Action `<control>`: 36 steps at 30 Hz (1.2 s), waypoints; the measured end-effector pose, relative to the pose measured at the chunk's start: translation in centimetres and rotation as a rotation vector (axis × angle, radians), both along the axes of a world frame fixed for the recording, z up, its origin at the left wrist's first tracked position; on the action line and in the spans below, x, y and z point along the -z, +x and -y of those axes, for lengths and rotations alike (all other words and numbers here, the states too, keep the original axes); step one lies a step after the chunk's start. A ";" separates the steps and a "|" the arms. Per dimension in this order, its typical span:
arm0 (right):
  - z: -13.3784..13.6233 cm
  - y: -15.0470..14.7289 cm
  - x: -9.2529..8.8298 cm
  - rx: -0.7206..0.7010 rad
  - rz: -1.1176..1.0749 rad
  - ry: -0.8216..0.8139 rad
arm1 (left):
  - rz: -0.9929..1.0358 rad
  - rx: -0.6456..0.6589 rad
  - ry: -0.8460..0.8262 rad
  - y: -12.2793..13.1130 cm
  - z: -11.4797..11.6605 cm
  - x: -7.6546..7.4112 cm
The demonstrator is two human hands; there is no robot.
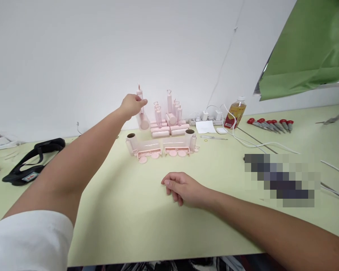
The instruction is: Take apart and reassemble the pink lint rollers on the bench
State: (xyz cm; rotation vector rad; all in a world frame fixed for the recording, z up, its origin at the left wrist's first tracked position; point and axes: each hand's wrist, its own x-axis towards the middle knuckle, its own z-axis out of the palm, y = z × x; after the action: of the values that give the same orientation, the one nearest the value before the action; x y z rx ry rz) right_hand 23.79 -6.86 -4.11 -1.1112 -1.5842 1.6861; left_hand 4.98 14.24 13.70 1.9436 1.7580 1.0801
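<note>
Your left grip (132, 106) is at full reach near the white wall (101, 67), its thumb and fingers closed round the slim, pale pink, see-through tube with a small loop on top (139, 92). That tube stands upright at the back of the pale yellow-green surface (115, 218), just above the wide pink cylinder lying with its round end towards you (144, 123). Whether the tube's base rests on that cylinder, you cannot tell from here. Your right grip (182, 188) is loosely curled and holds nothing, low over the near part of the surface.

Keep the pinch light and level, since smooth plastic probably slips or tips if pressed from one side. Mind your wrist and forearm: the group of slim pink looped tubes (158, 117) stands close on the right, and the pink open tray with round discs (149, 153) sits nearer you. Slow, straight movements suit this crowded spot, with your fingers kept clear of the loop
</note>
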 end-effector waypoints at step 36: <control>-5.1 11.2 -6.4 0.303 1.314 0.253 | -0.177 -0.122 -0.157 -2.5 -10.1 5.9</control>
State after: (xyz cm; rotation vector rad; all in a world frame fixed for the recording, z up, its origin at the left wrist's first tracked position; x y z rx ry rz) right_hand 34.95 -1.79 2.29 -2.3705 -2.0318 0.3983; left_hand 2.46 24.38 7.80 1.9075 2.0129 0.7994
